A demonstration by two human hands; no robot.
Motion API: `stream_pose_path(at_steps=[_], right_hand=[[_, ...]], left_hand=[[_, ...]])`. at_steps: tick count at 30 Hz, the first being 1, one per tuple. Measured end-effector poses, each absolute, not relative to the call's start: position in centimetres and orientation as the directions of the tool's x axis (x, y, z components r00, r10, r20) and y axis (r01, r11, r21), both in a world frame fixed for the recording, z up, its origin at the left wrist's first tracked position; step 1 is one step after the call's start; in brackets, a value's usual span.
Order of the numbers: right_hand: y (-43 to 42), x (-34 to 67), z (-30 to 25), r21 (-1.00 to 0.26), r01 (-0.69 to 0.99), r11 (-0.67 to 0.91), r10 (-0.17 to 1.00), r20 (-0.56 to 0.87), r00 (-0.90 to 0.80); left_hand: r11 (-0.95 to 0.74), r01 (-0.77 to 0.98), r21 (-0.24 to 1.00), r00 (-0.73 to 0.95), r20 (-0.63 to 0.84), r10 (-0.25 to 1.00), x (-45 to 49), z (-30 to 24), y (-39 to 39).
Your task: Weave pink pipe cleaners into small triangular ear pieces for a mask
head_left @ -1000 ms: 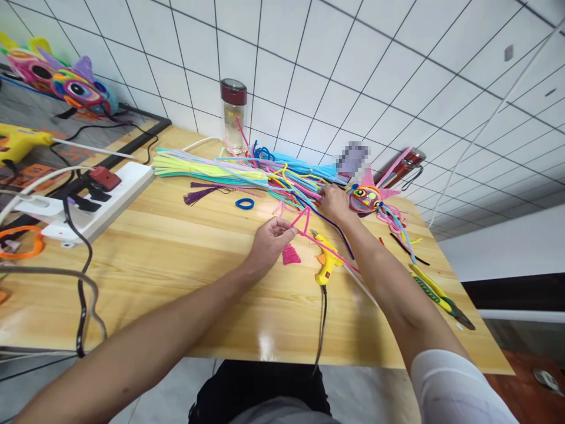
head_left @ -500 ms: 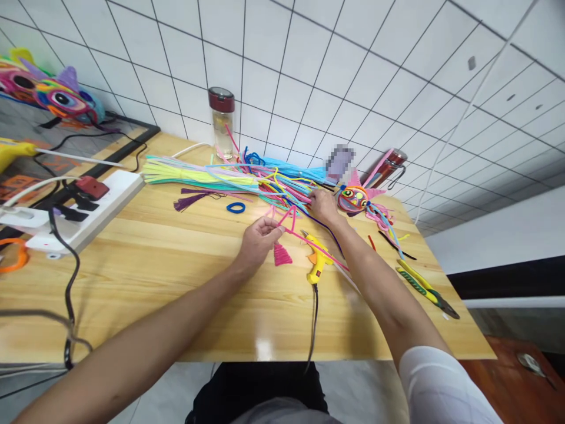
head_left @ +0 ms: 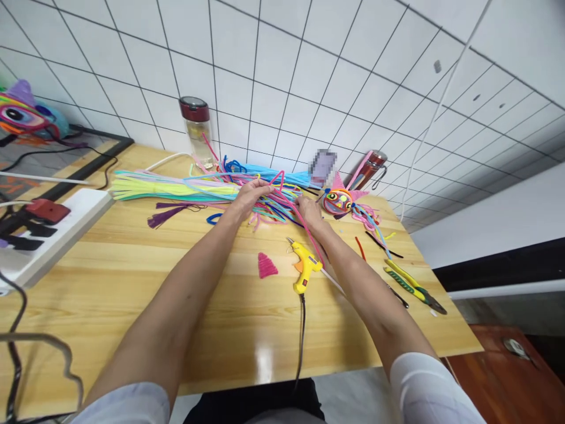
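Observation:
My left hand (head_left: 251,197) is closed on a pink pipe cleaner (head_left: 310,235), over the pile. The pipe cleaner has a zigzag bend (head_left: 279,181) near my fingers, and its long end runs down past the glue gun. At the right part of the loose, many-coloured pipe cleaners (head_left: 269,206) is my right hand (head_left: 309,213), its fingers drawn together; what they pinch is hidden. A flat pink triangular piece (head_left: 267,265) lies on the table in front of the hands, left of a yellow glue gun (head_left: 304,265).
A colourful fish-like figure (head_left: 338,200) lies right of my right hand, with green-yellow pliers (head_left: 415,287) further right. A glass bottle (head_left: 198,132) and a red-brown flask (head_left: 371,169) stand by the tiled wall. A power strip (head_left: 66,235) with cables sits at left.
My left hand has moved forward over the pile, carrying the bent pink pipe cleaner away from the triangular piece. My right hand has shifted slightly nearer along the pile. The view has turned a little right.

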State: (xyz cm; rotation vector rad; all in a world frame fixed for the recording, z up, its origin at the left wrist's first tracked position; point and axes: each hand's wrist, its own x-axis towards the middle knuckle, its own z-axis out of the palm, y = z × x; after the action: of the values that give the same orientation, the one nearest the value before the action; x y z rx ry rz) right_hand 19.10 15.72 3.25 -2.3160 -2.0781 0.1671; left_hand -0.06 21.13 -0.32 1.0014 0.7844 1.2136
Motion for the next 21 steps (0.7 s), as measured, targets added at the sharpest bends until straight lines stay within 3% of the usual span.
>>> stream_pose_path(at_steps=[9,21], right_hand=[[14.3,20.1,3.3,-0.056,0.988,-0.141,0.99,-0.004,0.141],[14.1,20.1,2.1,-0.087,0.987,-0.134,0.99,0.034,0.138]], left_hand=[[-0.005,-0.402,0.915,0.167,0.079,0.983,0.0,-3.3,22.2],[-0.058,-0.416,0.908,0.14,0.126,0.982,0.5,-2.3,22.0]])
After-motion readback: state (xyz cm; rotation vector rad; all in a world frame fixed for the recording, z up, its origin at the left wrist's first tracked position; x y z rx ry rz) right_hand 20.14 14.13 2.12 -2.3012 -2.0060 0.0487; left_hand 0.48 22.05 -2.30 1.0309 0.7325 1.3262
